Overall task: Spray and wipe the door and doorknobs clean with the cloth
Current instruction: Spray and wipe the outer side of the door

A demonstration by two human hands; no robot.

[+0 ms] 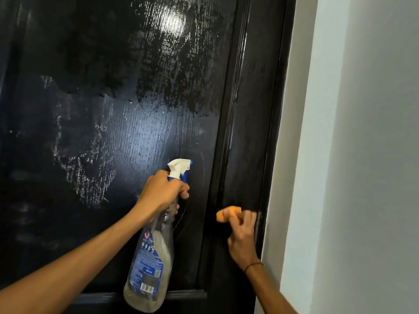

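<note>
The left hand [162, 191] grips the neck of the spray bottle [149, 264], its fingers [184, 191] curled round just under the white trigger head, nozzle towards the door [108, 114]. The bottle hangs below the fingers, clear plastic and looking nearly empty, so it is probably light; the neck is the sound place to hold it, though a wet neck could slip.

The right hand [242, 239] pinches the orange cloth [227, 214], which is bunched above the fingertips and pressed to the door's right stile, close to the frame edge and the grey wall [351, 155]. The cloth looks soft and limp, so it is best wadded and pushed flat.

The glossy black panel above both hands shows streaky wet patches, likely slick under the cloth. No doorknob is in view.
</note>
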